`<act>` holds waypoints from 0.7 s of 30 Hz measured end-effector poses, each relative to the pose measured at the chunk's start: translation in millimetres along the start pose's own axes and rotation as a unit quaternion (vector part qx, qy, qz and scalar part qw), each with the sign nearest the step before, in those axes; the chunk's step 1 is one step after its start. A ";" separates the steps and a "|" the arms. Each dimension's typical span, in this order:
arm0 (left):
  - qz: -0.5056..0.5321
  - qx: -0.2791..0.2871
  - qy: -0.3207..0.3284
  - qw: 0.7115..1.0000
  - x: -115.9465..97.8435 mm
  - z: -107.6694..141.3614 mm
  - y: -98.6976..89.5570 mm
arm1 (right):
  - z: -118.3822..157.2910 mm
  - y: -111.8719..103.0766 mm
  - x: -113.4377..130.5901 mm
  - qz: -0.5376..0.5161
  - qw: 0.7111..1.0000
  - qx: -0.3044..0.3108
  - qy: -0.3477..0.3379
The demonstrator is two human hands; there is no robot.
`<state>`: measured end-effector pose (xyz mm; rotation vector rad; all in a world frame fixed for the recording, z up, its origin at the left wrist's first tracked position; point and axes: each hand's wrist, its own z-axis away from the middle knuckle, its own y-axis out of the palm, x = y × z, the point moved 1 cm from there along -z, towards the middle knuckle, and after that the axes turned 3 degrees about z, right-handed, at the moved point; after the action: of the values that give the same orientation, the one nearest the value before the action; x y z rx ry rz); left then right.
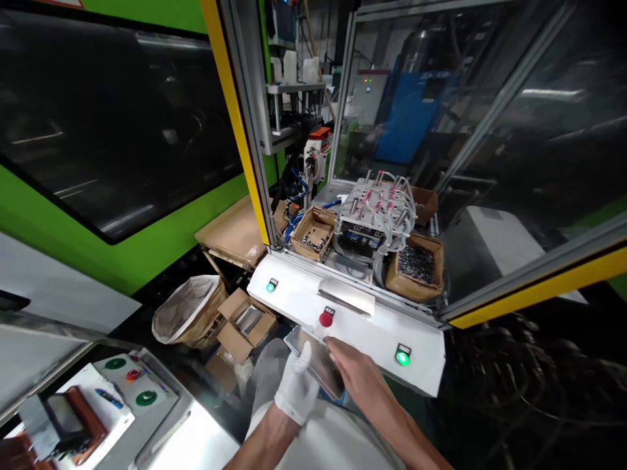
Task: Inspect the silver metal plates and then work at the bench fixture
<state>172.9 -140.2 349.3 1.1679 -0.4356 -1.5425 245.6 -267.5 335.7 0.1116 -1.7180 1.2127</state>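
— What do we have in our hands here?

— A flat metal plate [317, 363], near the middle of the scene, tilted, just this side of the white control panel [353, 326]. Our left hand [296, 385], in a white glove, is curled around the plate's left edge, thumb lying up along its face and the other fingers hidden under it.

— And the right one?

— Our right hand [356, 373] is bare. It lies on the plate's right side with the fingers bent over its far edge; the fingertips press down on the top face. How far the grip wraps underneath we cannot tell, since the plate covers that side.

— So both hands are closed on it?

— Yes, both clasp the same plate, one at each side.

— What lies around it?

— Just beyond the plate's far corner is the red button [326, 318] on the panel, with a green lit button [402, 357] to the right and another [270, 286] to the left. Farther off, behind the panel, stands a fixture with tubes [377, 209], between two cardboard boxes of small parts [416, 264]. To the left, low down, an open carton [243, 324] lies beside a lined bin [189, 316].
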 end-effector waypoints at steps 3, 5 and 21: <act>-0.002 -0.020 -0.010 1.000 2.1 -5.2 -7.6 | 8.8 10.9 2.0 -0.007 1.000 -0.005 -0.015; 0.004 -0.025 -0.033 0.999 3.7 -6.6 -11.4 | 8.3 6.5 -2.5 -0.031 0.999 -0.017 0.012; -0.011 -0.037 -0.026 0.999 3.7 -2.6 -15.7 | -21.3 -18.5 -12.6 -0.276 0.941 0.129 0.145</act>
<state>167.0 -137.6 334.3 1.0811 -0.3985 -1.5971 276.3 -266.0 338.8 0.5132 -1.1545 0.9635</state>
